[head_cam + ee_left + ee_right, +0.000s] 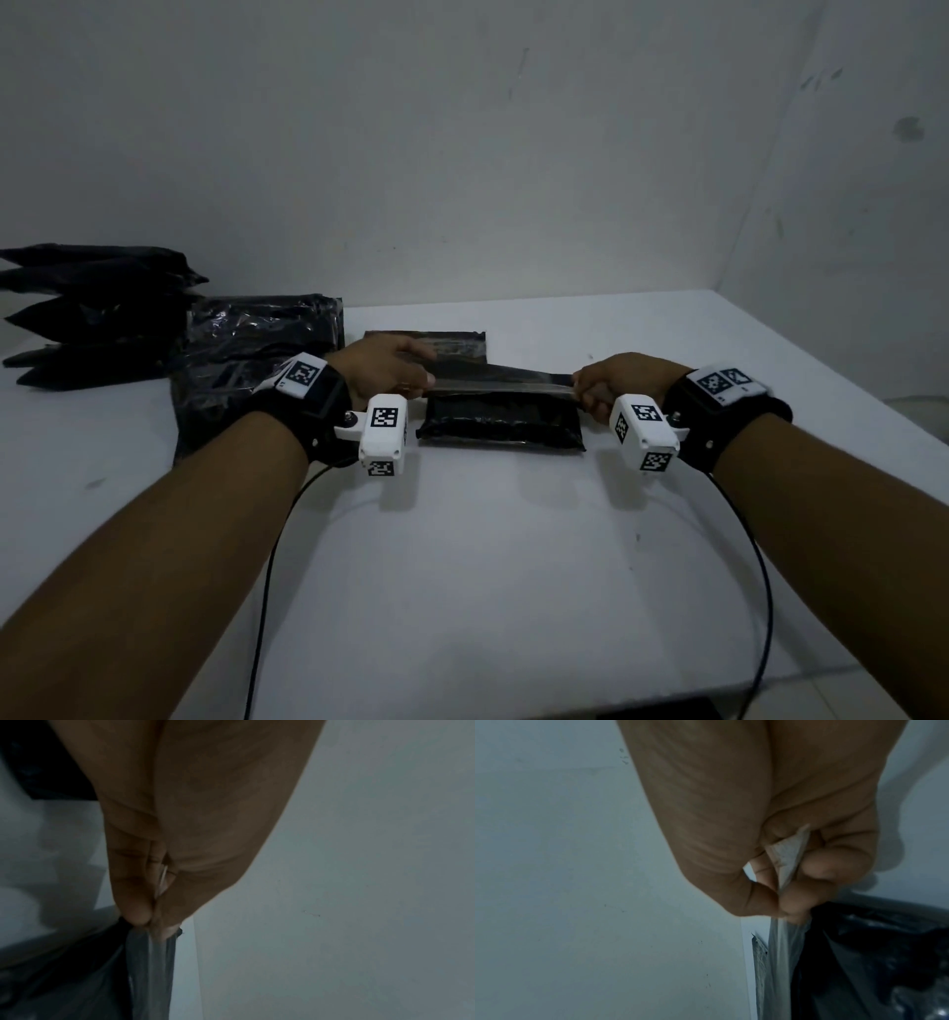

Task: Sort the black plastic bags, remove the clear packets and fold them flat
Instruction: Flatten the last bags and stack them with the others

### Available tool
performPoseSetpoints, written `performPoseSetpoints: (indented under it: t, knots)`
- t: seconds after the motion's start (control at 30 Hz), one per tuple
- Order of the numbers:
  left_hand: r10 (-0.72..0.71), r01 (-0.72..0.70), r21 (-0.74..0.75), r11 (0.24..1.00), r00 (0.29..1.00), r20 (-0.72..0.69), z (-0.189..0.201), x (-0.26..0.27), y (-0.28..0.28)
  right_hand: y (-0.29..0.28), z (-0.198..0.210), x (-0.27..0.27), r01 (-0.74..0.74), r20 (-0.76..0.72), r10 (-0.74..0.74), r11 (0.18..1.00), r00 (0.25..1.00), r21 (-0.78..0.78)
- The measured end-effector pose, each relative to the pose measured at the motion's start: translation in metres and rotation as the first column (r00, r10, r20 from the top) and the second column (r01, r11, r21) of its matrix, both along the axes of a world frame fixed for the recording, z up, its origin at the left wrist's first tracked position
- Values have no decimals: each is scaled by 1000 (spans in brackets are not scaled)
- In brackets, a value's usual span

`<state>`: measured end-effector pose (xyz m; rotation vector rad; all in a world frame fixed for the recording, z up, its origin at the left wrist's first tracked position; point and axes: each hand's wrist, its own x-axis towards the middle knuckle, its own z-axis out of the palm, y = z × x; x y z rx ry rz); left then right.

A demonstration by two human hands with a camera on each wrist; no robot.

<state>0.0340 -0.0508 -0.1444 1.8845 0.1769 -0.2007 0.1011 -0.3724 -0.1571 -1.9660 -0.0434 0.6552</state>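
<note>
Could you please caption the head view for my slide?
Left hand and right hand pinch a clear packet taut above a black bag.

We see bare forearms, each with a black wrist strap (328, 406) bearing checkered markers. A white camera box (384, 434) with a screw mounts on each. Black cables (267, 575) trail back.

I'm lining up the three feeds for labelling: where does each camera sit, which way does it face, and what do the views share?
Head: worn on the head, looking forward and down at the white table, both forearms, left hand and right hand.
Left wrist: on the left wrist, looking along the left hand to its fingers pinching the clear packet.
Right wrist: on the right wrist, looking along the right hand gripping the packet's other end.
Shared: all three show the clear packet over the black bag.
</note>
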Motion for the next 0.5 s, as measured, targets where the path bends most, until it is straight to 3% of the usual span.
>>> performPoseSetpoints:
  t: [0.23,0.5]
  knots:
    - [74,-67,-55,996,987,140,-16,-15,-5,4,-7,-10,3,-5,-3,1000,1000,-8]
    - [55,-60,17,998,979,198,-30,-20,-2,8,-12,-14,48,104,-37,993,994,-104]
